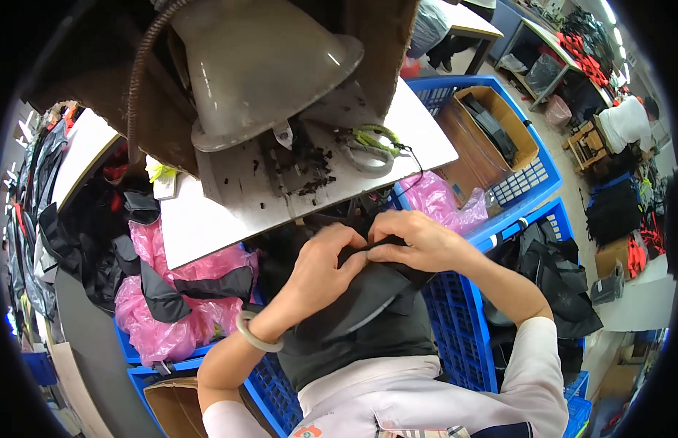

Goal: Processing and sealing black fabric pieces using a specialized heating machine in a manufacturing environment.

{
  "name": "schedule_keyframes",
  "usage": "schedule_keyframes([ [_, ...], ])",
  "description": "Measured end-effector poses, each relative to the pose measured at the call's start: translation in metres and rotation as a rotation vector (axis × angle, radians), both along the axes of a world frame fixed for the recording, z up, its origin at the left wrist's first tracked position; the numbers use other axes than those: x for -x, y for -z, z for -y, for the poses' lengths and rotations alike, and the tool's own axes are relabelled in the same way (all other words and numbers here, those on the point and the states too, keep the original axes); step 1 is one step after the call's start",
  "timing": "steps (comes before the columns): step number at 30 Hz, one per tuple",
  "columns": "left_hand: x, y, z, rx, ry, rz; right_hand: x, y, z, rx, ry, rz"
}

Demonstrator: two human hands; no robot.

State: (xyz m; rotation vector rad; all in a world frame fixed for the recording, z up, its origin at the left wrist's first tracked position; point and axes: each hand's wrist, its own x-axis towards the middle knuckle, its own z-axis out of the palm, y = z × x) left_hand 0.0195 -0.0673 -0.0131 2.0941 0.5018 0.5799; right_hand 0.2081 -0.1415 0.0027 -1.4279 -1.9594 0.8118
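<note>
Close together above my lap, my left hand [321, 266] and my right hand [412, 241] pinch a black fabric piece [359, 299] between thumbs and fingers. The piece hangs below them toward my waist, with a pale streak along one edge. What lies right between the fingertips is too small and dark to make out. Ahead of my hands stands a white table [215, 230], its near edge just beyond them. Scissors [372, 157] with a yellow-green wrapped handle rest on it, beside scattered black scraps [302, 171].
A large greyish cone-shaped housing [259, 66] overhangs the table, framed by cardboard [397, 44]. Blue crates [532, 193] stand right, with pink plastic [434, 201] and black fabric pieces [543, 270]. More pink plastic [200, 321] and black pieces lie left. Another person [623, 124] sits far right.
</note>
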Motion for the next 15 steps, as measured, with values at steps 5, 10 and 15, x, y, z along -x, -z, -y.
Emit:
schedule_keyframes([
  [5,0.003,0.005,-0.013,0.320,-0.231,0.042,0.019,0.004,-0.026,0.007,0.169,-0.109],
  [10,0.019,-0.021,-0.061,0.905,-0.005,0.012,-0.001,-0.011,-0.059,0.216,-0.049,-0.300],
  [15,0.020,-0.020,-0.086,0.879,-0.091,0.060,0.000,-0.003,-0.092,0.313,-0.041,-0.470],
])
